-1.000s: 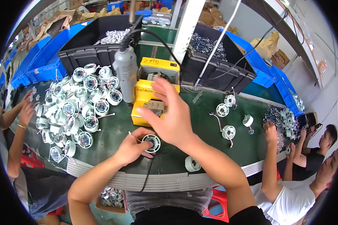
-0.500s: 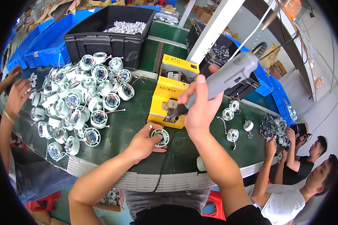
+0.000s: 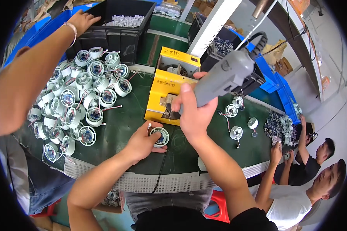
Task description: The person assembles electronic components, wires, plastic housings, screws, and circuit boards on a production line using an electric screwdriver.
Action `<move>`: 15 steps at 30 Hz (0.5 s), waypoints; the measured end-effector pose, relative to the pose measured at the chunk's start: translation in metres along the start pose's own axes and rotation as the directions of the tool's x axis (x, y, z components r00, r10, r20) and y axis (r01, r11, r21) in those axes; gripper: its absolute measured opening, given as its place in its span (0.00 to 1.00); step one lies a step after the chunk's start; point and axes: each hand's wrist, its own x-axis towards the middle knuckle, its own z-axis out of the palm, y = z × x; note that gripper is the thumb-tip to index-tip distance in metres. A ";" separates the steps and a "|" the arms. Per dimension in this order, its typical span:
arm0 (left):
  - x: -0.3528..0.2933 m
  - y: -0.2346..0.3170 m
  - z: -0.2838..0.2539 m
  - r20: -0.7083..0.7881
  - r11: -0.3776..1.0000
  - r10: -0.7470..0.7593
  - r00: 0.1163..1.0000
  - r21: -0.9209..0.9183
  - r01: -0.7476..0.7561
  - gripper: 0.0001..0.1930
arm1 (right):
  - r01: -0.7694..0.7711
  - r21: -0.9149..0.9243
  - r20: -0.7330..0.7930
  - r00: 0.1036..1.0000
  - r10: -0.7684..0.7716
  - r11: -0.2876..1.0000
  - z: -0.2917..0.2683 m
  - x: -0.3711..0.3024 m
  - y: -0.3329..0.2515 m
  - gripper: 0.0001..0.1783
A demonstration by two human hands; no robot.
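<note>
My left hand (image 3: 142, 143) is closed round a white round plastic housing (image 3: 160, 137) with a blue circuit board inside, holding it against the green table. A short wire with a white connector stands up from it beside my thumb. In my right hand (image 3: 196, 115) is a grey electric screwdriver (image 3: 224, 77), gripped by its body, its black cable at the upper end. The screwdriver's lower tip is mostly hidden behind my fingers, by the front of a yellow screw feeder (image 3: 155, 104). Whether the tip touches the feeder cannot be told.
A heap of similar white housings (image 3: 77, 100) lies left. A co-worker's arm (image 3: 38, 77) reaches over it to a black bin (image 3: 115, 42) of small white parts. A few housings (image 3: 236, 133) lie right, near dark wire bundles (image 3: 275, 127) and two people. A white post (image 3: 216, 27) rises behind.
The co-worker's arm at left has swung forward to the black bin. My right hand and screwdriver are slightly lower against the feeder. My left hand still holds the housing; the whole view has shifted a little.
</note>
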 end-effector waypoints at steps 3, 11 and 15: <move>0.002 -0.002 0.002 -0.002 1.000 0.025 1.000 0.013 -0.025 0.11 | -0.072 0.084 0.009 0.997 0.072 0.994 -0.005 -0.016 -0.007 0.17; 0.000 -0.003 0.004 -0.005 0.993 0.101 0.995 0.067 -0.100 0.10 | -0.120 0.128 0.110 0.988 0.106 0.985 -0.008 -0.040 0.002 0.20; -0.001 -0.002 0.005 -0.005 0.990 0.112 0.994 0.087 -0.111 0.10 | -0.066 0.039 0.131 0.990 0.060 0.997 -0.011 -0.045 0.012 0.19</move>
